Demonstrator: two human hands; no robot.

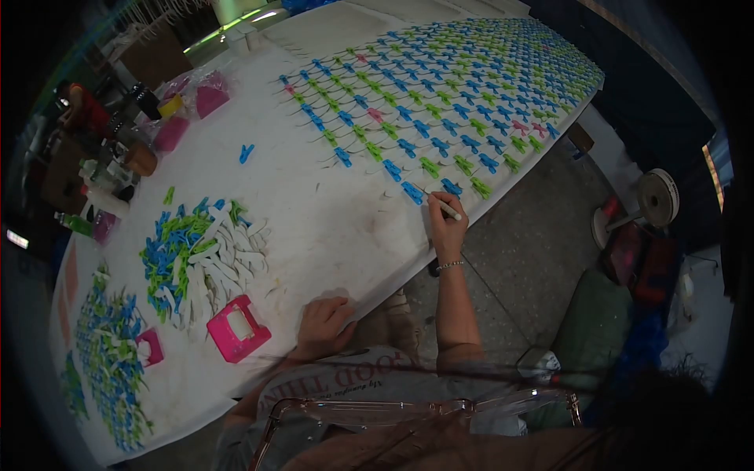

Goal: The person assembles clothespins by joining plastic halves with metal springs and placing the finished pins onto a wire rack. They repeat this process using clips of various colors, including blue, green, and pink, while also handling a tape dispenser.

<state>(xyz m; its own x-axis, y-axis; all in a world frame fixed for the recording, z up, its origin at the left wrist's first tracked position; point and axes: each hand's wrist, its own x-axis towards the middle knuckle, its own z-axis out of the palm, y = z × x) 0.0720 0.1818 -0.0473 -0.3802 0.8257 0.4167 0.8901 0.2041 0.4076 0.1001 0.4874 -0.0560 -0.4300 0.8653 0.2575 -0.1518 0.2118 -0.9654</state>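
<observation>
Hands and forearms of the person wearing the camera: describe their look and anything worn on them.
Both the left hand and the right hand are ungloved, five-fingered human hands. A thin, light, chain-like bracelet circles the right wrist; none shows on the left. The forearms have no sleeves over them, and the shirt is grey with reddish lettering.

Matt plastic-looking clips (343,156) dot a smooth white tabletop (330,235) beside glossy pink plastic (220,341).

"How does the right hand (449,223) look?"
"Fingers (458,204) pinched together, the right arm (457,310) reaching well forward."
"And the left hand (323,323)?"
"Farther back, palm down, its fingers close together and slightly bent."
</observation>
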